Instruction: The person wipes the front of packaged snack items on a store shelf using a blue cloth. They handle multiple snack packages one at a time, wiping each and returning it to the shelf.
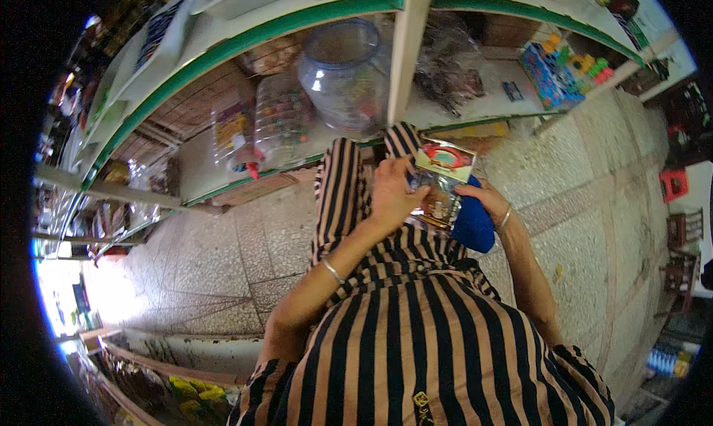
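Over my lap, between both hands, is a clear plastic packet [437,203] with a printed red, green and cream card [447,159] at its far end. My left hand [390,195] is on the packet's left side, its thumb across the plastic. At the opposite edge my right hand [486,198] grips it with the thumb on top. A blue item [474,220], perhaps cloth, lies under the packet's right side, below my right palm. What is inside the packet looks brown and gold, but glare hides its details.
A green-edged shelf unit [250,30] curves ahead. It bears a large clear plastic jar [345,86], bagged goods [281,114] and a blue box of colourful toys [551,78]. A white upright [409,53] divides it. At right are a red stool [674,185] and wooden chairs [684,230].
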`<state>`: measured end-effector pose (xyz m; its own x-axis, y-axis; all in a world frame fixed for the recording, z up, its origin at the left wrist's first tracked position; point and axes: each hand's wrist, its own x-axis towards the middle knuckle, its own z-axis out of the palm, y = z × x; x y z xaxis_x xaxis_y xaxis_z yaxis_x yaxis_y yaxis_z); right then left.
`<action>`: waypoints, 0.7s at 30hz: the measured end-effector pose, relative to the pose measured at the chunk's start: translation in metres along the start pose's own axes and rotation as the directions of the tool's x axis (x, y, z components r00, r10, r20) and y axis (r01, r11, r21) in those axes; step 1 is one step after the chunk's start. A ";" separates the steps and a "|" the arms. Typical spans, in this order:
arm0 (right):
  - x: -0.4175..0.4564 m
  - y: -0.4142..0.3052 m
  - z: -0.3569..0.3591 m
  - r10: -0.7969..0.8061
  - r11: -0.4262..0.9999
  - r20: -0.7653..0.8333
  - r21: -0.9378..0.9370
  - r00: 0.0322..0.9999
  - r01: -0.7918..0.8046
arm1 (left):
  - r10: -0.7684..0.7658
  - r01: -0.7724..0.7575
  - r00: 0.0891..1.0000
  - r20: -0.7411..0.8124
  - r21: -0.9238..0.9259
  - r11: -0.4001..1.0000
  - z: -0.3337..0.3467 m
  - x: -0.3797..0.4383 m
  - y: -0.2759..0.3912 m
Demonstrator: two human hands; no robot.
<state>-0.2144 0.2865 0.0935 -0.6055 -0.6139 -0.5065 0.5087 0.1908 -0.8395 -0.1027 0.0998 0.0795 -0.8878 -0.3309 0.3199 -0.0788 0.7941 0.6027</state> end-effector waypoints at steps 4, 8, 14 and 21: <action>-0.003 -0.003 0.004 0.088 0.990 0.037 -0.110 0.995 -0.083 | -0.183 0.819 0.570 0.801 -0.534 0.210 0.013 -0.010 -0.026; -0.009 -0.032 -0.010 -0.176 0.956 -0.215 -0.268 0.961 0.115 | -0.336 0.809 0.588 0.736 -0.544 0.224 0.039 -0.029 -0.042; -0.054 -0.068 0.025 -0.479 0.817 -0.171 -0.445 0.861 0.367 | -0.513 0.780 0.624 0.589 -0.510 0.363 0.037 -0.029 -0.034; 0.008 0.029 0.078 -0.452 0.261 0.146 -0.922 0.880 0.286 | -0.436 0.772 0.611 0.660 -0.619 0.145 0.027 -0.024 -0.029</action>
<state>-0.1574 0.2275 0.0803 -0.6737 -0.7380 -0.0381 -0.6050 0.5804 -0.5452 -0.0914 0.0985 0.0342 -0.8080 -0.2119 -0.5498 -0.4158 -0.4562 0.7868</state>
